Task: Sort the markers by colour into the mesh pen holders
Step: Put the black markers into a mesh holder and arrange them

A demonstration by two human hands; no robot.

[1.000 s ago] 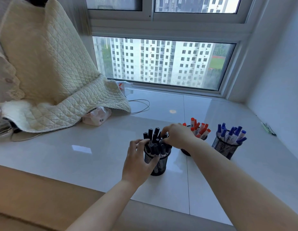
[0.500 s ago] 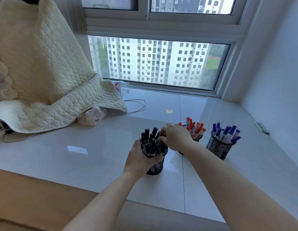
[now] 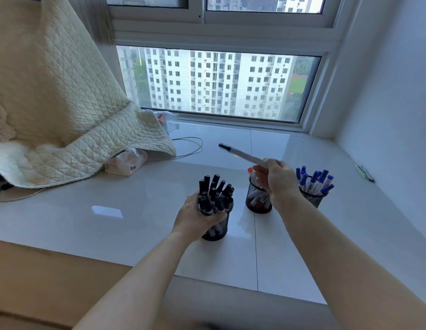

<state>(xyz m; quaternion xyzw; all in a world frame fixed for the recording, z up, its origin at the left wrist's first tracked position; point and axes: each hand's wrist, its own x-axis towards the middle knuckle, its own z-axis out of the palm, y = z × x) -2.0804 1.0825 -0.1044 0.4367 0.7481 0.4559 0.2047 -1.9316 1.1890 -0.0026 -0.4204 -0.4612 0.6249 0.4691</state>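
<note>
Three black mesh pen holders stand in a row on the white sill. My left hand grips the near-left holder, which is packed with several black-capped markers. My right hand is raised above the middle holder and pinches one black-capped white marker, which points up and to the left. This hand hides most of the red-capped markers in the middle holder. The right holder has several blue-capped markers.
A quilted cream blanket covers the left of the sill, with a tissue pack and a looped white cable beside it. Small green pens lie by the right wall. The window stands behind.
My right hand has risen from the black markers' holder and moved right, drawing one black-capped marker out. My left hand has closed round that holder.
</note>
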